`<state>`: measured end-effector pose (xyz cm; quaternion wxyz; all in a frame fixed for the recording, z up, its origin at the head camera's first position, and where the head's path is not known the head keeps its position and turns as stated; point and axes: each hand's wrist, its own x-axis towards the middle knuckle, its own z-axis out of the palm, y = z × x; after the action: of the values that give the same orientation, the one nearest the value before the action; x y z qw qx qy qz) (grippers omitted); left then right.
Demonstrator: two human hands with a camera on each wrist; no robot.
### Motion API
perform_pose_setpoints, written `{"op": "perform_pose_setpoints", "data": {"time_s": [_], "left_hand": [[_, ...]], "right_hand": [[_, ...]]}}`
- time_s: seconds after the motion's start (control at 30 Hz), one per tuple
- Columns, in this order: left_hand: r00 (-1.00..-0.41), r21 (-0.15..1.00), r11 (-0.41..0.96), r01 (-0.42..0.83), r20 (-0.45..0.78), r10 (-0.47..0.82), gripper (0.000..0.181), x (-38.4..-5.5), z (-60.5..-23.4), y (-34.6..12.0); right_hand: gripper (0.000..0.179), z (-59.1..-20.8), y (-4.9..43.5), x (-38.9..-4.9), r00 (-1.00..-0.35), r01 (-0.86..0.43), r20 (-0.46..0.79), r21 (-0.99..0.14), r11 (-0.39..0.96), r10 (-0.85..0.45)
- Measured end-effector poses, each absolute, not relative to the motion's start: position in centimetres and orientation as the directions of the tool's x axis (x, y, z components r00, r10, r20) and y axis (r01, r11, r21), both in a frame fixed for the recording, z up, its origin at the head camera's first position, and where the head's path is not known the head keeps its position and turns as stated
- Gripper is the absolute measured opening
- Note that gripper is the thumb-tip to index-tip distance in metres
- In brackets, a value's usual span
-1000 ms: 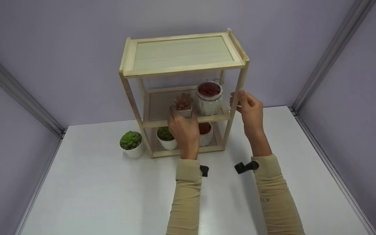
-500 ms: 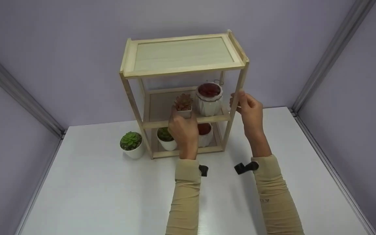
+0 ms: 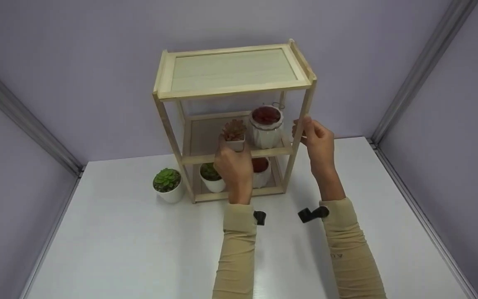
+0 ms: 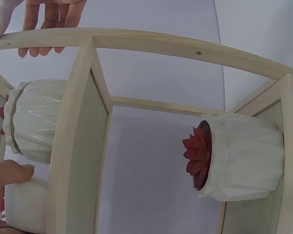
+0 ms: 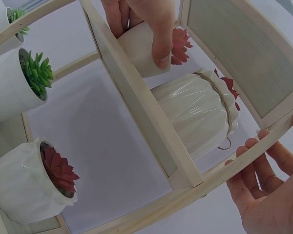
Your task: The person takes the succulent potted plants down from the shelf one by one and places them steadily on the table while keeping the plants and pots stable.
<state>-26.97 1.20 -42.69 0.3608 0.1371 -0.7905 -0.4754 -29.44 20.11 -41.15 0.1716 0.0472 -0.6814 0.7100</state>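
Observation:
On the middle level of a light wooden shelf rack [image 3: 232, 70], my left hand [image 3: 235, 170] grips a small white pot with a reddish succulent [image 3: 235, 131]. Thumb and fingers lie on opposite sides of the white pot [image 5: 139, 48] in the right wrist view. Just right of it stands a larger white fluted pot [image 3: 266, 133] with a red succulent and a twine band [image 5: 219, 95]. My right hand [image 3: 320, 141] holds the rack's right front post [image 3: 302, 112], with the thumb on one side and the fingers on the other.
On the bottom level stand a white pot with a green succulent [image 3: 212, 184] and a fluted pot with a red one [image 4: 244, 156]. Another green potted succulent [image 3: 167, 185] is on the white table [image 3: 139, 249], left of the rack. Pale walls [image 3: 98, 83] surround the table.
My left fingers have shifted slightly on the small pot, which stays in about the same place. My right hand keeps its hold on the post.

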Motion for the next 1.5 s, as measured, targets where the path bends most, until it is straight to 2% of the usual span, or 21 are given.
{"op": "perform_pose_setpoints", "data": {"time_s": [0.27, 0.53, 1.0, 1.2, 1.4, 1.5], "left_hand": [[-0.695, 0.848, 0.507, 0.153, 0.457, -0.555, 0.055, -26.0, -41.8, 1.1], [-0.717, 0.869, 0.486, 0.089, 0.395, -0.575, 0.062, -24.5, -40.2, 0.7], [-0.596, 0.818, 0.547, 0.175, 0.531, -0.603, 0.062, -22.7, -39.0, -0.9], [-0.571, 0.813, 0.545, 0.203, 0.551, -0.608, 0.063, -22.1, -38.6, -1.7], [-0.585, 0.828, 0.532, 0.175, 0.522, -0.621, 0.065, -20.9, -37.9, -2.3], [-0.566, 0.816, 0.542, 0.199, 0.548, -0.617, 0.065, -20.4, -37.8, -2.7]], "right_hand": [[0.052, -41.2, 20.1, -29.4, -0.934, -0.316, 0.309, -0.949, -0.007, 0.18], [0.04, -41.3, 20.0, -29.5, -0.923, -0.351, 0.343, -0.936, -0.018, 0.177], [0.042, -41.3, 20.0, -29.5, -0.922, -0.347, 0.34, -0.938, -0.004, 0.186], [0.043, -41.3, 20.0, -29.5, -0.923, -0.343, 0.335, -0.939, -0.012, 0.188], [0.041, -41.3, 20.1, -29.5, -0.926, -0.339, 0.328, -0.94, -0.028, 0.189], [0.04, -41.3, 20.1, -29.5, -0.927, -0.335, 0.325, -0.942, -0.026, 0.187]]}}
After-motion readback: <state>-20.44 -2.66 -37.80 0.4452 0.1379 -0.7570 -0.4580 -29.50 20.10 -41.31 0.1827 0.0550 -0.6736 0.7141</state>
